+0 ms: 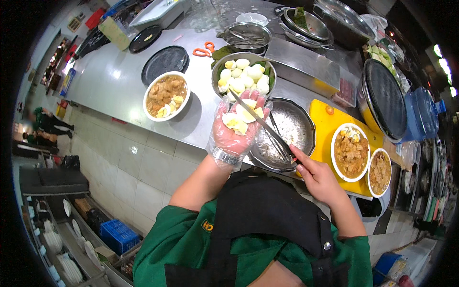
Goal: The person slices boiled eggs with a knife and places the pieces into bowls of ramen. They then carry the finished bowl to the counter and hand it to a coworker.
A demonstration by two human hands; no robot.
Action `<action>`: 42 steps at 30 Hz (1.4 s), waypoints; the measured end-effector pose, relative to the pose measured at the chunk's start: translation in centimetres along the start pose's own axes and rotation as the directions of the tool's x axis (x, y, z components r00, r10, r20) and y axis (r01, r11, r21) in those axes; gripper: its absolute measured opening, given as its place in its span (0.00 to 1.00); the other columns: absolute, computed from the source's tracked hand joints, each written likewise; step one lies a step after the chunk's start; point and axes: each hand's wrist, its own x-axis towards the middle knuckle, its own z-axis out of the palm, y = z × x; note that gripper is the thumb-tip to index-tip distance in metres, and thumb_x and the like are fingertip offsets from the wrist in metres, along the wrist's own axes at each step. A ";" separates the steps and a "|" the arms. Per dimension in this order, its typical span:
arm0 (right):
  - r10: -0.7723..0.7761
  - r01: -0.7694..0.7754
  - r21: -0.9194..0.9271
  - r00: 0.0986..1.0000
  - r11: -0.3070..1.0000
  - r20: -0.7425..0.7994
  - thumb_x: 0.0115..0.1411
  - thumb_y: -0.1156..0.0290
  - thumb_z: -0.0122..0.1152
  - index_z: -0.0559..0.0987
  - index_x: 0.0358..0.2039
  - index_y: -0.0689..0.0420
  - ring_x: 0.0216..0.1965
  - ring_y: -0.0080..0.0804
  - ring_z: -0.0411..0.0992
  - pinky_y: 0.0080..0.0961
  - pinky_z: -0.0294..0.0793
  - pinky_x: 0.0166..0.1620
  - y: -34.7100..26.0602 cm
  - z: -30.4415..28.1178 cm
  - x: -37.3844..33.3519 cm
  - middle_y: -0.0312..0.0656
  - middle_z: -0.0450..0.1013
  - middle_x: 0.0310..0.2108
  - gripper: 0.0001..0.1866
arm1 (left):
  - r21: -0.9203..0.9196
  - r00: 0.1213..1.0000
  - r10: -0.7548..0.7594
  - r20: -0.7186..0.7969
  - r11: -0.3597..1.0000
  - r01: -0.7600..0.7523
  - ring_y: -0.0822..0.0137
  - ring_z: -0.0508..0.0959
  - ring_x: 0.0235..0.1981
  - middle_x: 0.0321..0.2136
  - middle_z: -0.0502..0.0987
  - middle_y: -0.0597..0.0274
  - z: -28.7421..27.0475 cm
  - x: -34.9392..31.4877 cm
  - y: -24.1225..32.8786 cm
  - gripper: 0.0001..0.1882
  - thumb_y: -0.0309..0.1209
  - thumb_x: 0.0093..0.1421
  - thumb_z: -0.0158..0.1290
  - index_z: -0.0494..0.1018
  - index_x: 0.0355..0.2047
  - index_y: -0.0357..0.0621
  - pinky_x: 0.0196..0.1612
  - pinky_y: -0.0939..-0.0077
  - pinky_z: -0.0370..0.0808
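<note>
My left hand (234, 134), in a clear plastic glove, is palm up and cradles cut pieces of boiled egg (235, 123). Bare, my right hand (313, 167) grips the black handle of a knife (263, 122), whose blade lies across the egg in my palm. Just beyond, a metal bowl (214, 81) holds many whole peeled eggs (244, 74). A wide metal pan (291, 119) with utensils in it sits beneath the knife. To the left stands a white bowl (147, 103) of brown stew topped with egg slices.
A yellow cutting board (320, 115) at right bears a tomato piece (330, 110) and two white bowls of stew, one large (335, 165), one smaller (371, 184). Orange scissors (204, 49), a black tray (165, 62) and a steel box (306, 55) lie further back. Other people (50, 122) stand far left.
</note>
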 end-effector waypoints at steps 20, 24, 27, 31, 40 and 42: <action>0.077 -0.059 0.240 0.995 0.969 -0.066 0.69 0.71 0.49 0.66 0.67 0.48 0.33 0.27 0.68 0.22 0.70 0.41 -4.2 4.4 6.4 0.43 0.76 0.42 0.26 | 0.040 0.985 -0.126 -0.115 0.990 0.132 0.48 0.70 0.58 0.54 0.73 0.48 0.2 3.7 9.3 0.31 0.54 0.70 0.30 0.69 0.55 0.44 0.64 0.44 0.62; 0.164 -0.152 0.312 0.986 0.938 -0.012 0.69 0.70 0.49 0.65 0.67 0.49 0.49 0.36 0.73 0.27 0.68 0.54 -4.4 4.6 6.8 0.49 0.76 0.49 0.25 | 0.062 0.983 -0.109 -0.145 0.991 0.119 0.48 0.71 0.57 0.52 0.75 0.49 -0.1 4.0 9.7 0.31 0.54 0.70 0.31 0.69 0.55 0.43 0.64 0.44 0.63; 0.168 -0.154 0.303 0.985 0.941 -0.023 0.69 0.70 0.49 0.65 0.67 0.49 0.52 0.39 0.75 0.28 0.69 0.57 -4.6 4.8 7.3 0.51 0.76 0.51 0.25 | 0.065 0.977 -0.107 -0.184 0.991 0.121 0.48 0.71 0.57 0.51 0.75 0.49 0.1 4.3 9.9 0.31 0.55 0.70 0.30 0.69 0.55 0.43 0.63 0.45 0.64; 0.152 -0.113 0.319 0.983 0.941 -0.101 0.69 0.70 0.49 0.65 0.67 0.49 0.41 0.32 0.74 0.25 0.70 0.47 -4.5 5.4 7.8 0.46 0.76 0.46 0.26 | 0.137 0.957 -0.080 -0.280 0.983 0.122 0.49 0.70 0.59 0.55 0.73 0.47 0.3 4.6 10.4 0.32 0.55 0.70 0.30 0.68 0.57 0.43 0.64 0.46 0.63; -0.001 -0.154 -0.364 0.920 0.919 -0.392 0.64 0.68 0.54 0.66 0.66 0.36 0.31 0.49 0.73 0.41 0.74 0.37 0.0 6.2 13.7 0.45 0.70 0.29 0.30 | 0.029 0.978 -0.168 -0.121 0.985 0.173 0.50 0.64 0.65 0.63 0.64 0.46 0.2 4.1 11.1 0.34 0.55 0.70 0.29 0.62 0.63 0.42 0.68 0.47 0.58; -0.011 -0.183 -0.443 0.916 0.877 -0.400 0.64 0.68 0.55 0.67 0.65 0.35 0.31 0.48 0.73 0.40 0.74 0.36 1.3 6.1 17.1 0.45 0.69 0.30 0.29 | 0.062 0.975 -0.170 -0.144 0.982 0.180 0.49 0.62 0.66 0.65 0.63 0.46 1.0 4.0 10.8 0.35 0.55 0.70 0.29 0.60 0.65 0.42 0.68 0.46 0.57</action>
